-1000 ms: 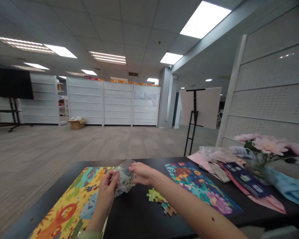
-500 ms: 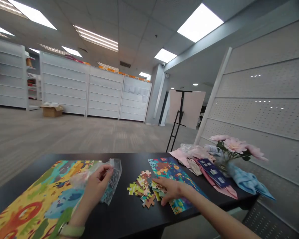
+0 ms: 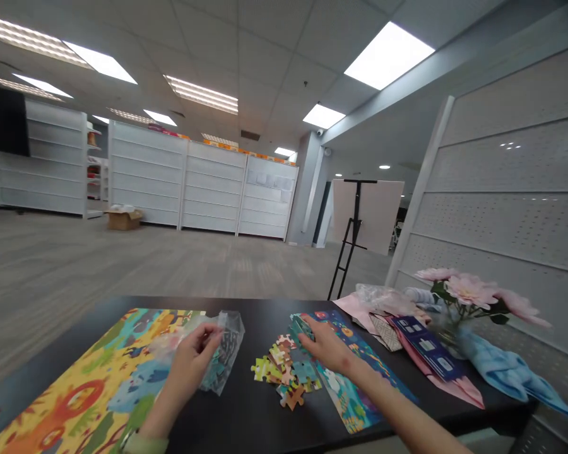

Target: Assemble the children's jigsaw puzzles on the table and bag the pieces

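My left hand (image 3: 197,353) pinches the edge of a clear plastic bag (image 3: 231,353) with teal pieces inside. Beneath that hand lies a large yellow picture sheet (image 3: 94,372) with animals on it. My right hand (image 3: 329,345) has its fingers curled round some teal puzzle pieces (image 3: 299,326), over the edge of a dark blue picture sheet (image 3: 345,403). Just left of that sheet is a loose pile of puzzle pieces (image 3: 277,366) in green, brown and teal.
The black table (image 3: 189,416) bears a dark blue printed card (image 3: 426,347), pink cloth, crumpled clear plastic (image 3: 381,297), a vase of pink flowers (image 3: 473,293) and a blue cloth (image 3: 502,372) at right. Behind stand an easel (image 3: 355,227) and white shelving (image 3: 213,189).
My right hand has moved from the pile a little away from me, and teal pieces now show at its fingertips. The left hand keeps the bag. The view has turned slightly left.
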`<action>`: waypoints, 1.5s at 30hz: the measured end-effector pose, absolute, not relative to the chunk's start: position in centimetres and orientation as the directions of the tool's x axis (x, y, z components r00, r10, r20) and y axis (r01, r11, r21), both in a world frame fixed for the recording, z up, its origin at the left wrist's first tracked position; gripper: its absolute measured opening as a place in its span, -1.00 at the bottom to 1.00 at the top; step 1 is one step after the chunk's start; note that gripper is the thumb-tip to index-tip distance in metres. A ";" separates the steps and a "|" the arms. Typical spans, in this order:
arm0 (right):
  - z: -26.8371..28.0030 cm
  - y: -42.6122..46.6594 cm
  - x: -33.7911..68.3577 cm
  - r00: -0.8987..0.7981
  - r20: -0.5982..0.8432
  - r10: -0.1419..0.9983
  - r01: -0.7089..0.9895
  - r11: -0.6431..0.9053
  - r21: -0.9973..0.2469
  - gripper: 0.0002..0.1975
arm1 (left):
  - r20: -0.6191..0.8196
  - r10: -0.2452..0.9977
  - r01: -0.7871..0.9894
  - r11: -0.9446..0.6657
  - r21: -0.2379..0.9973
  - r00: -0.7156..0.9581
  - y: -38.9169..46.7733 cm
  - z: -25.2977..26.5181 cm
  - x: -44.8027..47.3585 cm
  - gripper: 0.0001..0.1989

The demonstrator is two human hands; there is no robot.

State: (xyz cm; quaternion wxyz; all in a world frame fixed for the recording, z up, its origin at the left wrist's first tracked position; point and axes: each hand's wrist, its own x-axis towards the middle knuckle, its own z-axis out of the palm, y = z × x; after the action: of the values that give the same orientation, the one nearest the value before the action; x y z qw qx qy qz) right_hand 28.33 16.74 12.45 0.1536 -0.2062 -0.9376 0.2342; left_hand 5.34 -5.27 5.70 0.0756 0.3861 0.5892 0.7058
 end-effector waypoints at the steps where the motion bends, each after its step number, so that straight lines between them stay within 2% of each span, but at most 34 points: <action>1: 12.4 15.5 27.1 -0.867 0.185 0.463 0.285 0.765 -0.578 -0.74 | 0.457 0.561 0.346 -0.298 0.889 -0.690 -5.4 6.0 5.3 -0.64; 2: 12.1 13.9 25.7 -0.876 0.150 0.458 0.254 0.704 -0.663 -0.70 | 0.456 0.564 0.343 -0.301 0.890 -0.688 -5.5 6.2 5.2 -0.62; 4: 11.2 10.5 22.5 -0.922 -0.044 0.384 0.196 0.367 -0.909 -0.67 | 0.452 0.577 0.336 -0.302 0.892 -0.680 -6.0 6.5 5.2 -0.59; 5: 10.7 8.9 20.8 -0.934 -0.135 0.330 0.211 0.208 -0.955 -0.65 | 0.448 0.585 0.334 -0.300 0.894 -0.676 -6.2 6.6 5.2 -0.57; 8: 10.0 5.8 16.3 -0.939 -0.166 0.301 0.202 0.095 -0.975 -0.57 | 0.433 0.592 0.323 -0.289 0.901 -0.679 -7.1 6.6 4.9 -0.53; 12: 10.9 7.2 15.2 -0.941 -0.143 0.307 0.196 0.150 -0.969 -0.59 | 0.400 0.545 0.291 -0.279 0.915 -0.737 -7.9 6.5 3.9 -0.51; 17: 11.6 13.0 22.8 -0.910 -0.060 0.410 0.240 0.401 -0.884 -0.68 | 0.363 0.488 0.243 -0.293 0.925 -0.794 -8.5 7.0 2.9 -0.52; 20: 9.1 14.4 29.3 -0.879 -0.050 0.475 0.327 0.523 -0.787 -0.46 | 0.375 0.476 0.264 -0.285 0.921 -0.795 -8.6 7.7 3.4 -0.55; 22: 6.4 14.2 32.9 -0.880 -0.032 0.474 0.385 0.671 -0.634 -0.36 | 0.401 0.463 0.301 -0.278 0.912 -0.790 -8.5 8.1 3.9 -0.59; 27: 2.2 12.2 37.2 -0.851 0.148 0.504 0.377 0.783 -0.494 -0.58 | 0.464 0.484 0.366 -0.288 0.885 -0.742 -7.6 7.7 5.3 -0.68; 29: 2.4 11.4 37.7 -0.862 0.158 0.481 0.352 0.794 -0.495 -0.57 | 0.465 0.504 0.376 -0.273 0.885 -0.728 -7.3 7.2 5.7 -0.69; 32: 3.1 10.7 38.5 -0.888 0.099 0.448 0.325 0.766 -0.555 -0.49 | 0.458 0.527 0.386 -0.248 0.888 -0.716 -7.1 6.6 5.9 -0.70; 38: 1.6 11.3 39.6 -0.776 0.221 0.591 0.273 0.630 -0.727 -0.63 | 0.455 0.559 0.398 -0.230 0.888 -0.693 -7.1 6.2 5.8 -0.69; 45: 0.9 12.2 37.9 -0.751 0.330 0.572 0.239 0.702 -0.671 -0.74 | 0.453 0.572 0.436 -0.178 0.882 -0.684 -7.0 5.8 5.8 -0.67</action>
State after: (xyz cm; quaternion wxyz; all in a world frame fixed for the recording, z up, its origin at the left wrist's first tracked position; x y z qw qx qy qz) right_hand 37.92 12.25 0.93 0.2676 -0.2297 -0.8827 0.3106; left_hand 5.80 -6.97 5.78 0.0517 0.3943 0.6388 0.6586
